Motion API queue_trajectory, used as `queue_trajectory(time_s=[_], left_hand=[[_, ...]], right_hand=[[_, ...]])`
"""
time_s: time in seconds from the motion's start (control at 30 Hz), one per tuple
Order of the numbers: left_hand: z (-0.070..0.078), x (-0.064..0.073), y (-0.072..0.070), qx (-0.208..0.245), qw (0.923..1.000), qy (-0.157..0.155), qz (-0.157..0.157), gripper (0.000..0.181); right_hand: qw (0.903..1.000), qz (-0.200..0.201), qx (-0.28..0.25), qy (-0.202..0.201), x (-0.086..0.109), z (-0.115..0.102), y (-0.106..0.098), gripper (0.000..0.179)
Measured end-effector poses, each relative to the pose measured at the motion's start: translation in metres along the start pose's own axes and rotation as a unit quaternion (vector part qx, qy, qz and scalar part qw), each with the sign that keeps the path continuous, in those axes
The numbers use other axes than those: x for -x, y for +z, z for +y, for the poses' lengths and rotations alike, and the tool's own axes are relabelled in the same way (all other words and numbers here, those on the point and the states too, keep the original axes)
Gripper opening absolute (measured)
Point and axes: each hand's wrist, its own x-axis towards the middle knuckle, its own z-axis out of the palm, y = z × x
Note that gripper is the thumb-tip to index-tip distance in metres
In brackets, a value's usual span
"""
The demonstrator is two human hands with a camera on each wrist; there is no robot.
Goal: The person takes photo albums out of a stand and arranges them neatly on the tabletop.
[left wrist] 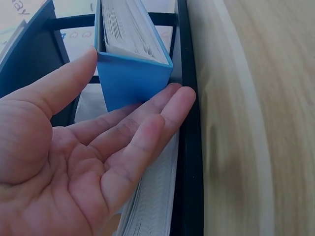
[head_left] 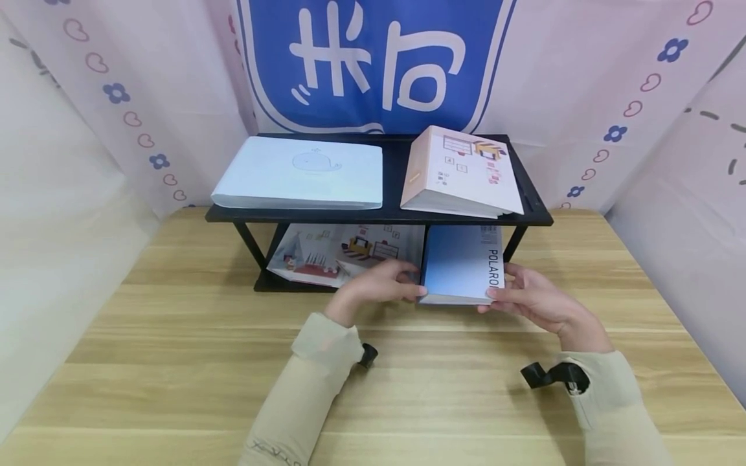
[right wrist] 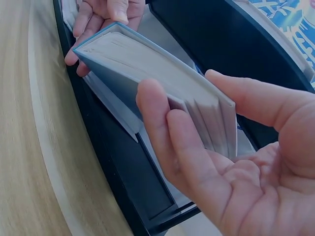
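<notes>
A blue-and-white photo album [head_left: 457, 265] with "POLARO" lettering on its cover lies level at the right side of the lower tier of a black two-tier rack [head_left: 326, 217], its front edge sticking out. My left hand [head_left: 379, 283] holds its left corner, thumb on the upper cover and fingers beneath, beside the blue spine. On the opposite side my right hand [head_left: 539, 301] pinches the album, thumb above and fingers under it. The page edges [right wrist: 162, 73] show between the covers in the right wrist view.
An illustrated album [head_left: 361, 249] lies on the lower tier to the left. Up top rest a pale blue album with a whale drawing [head_left: 303, 171] and a pinkish wedge-shaped album [head_left: 466, 171]. The rack stands on a wooden table [head_left: 175, 362], before a printed cloth [head_left: 373, 65].
</notes>
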Motion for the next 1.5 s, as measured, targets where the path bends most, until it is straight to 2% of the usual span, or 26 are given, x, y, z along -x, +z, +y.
queue_trajectory(time_s=[0.27, 0.5, 0.73, 0.9, 1.23, 1.5], left_hand=[[0.0, 0.003, -0.002, -0.032, 0.9993, 0.003, 0.016, 0.068], [0.002, 0.003, -0.005, -0.044, 0.9985, 0.028, 0.014, 0.076], [0.001, 0.001, -0.009, -0.012, 0.9997, 0.02, 0.005, 0.085], [0.002, 0.001, -0.008, -0.005, 0.9998, 0.016, -0.013, 0.09], [-0.008, 0.012, -0.01, 0.059, 0.9981, -0.016, -0.014, 0.092], [-0.01, 0.013, -0.014, 0.054, 0.9982, 0.0, -0.025, 0.087]], right_hand=[[0.9997, -0.011, 0.023, 0.001, 0.0, -0.003, 0.001, 0.08], [0.9993, -0.004, 0.035, 0.007, 0.002, -0.006, 0.002, 0.081], [0.999, -0.003, 0.043, 0.009, 0.002, -0.007, 0.003, 0.082], [0.9988, -0.014, 0.047, 0.002, 0.003, -0.008, 0.004, 0.081], [0.998, -0.024, 0.057, 0.013, -0.003, -0.006, 0.011, 0.082], [0.9981, -0.015, 0.058, 0.019, -0.004, -0.004, 0.015, 0.084]])
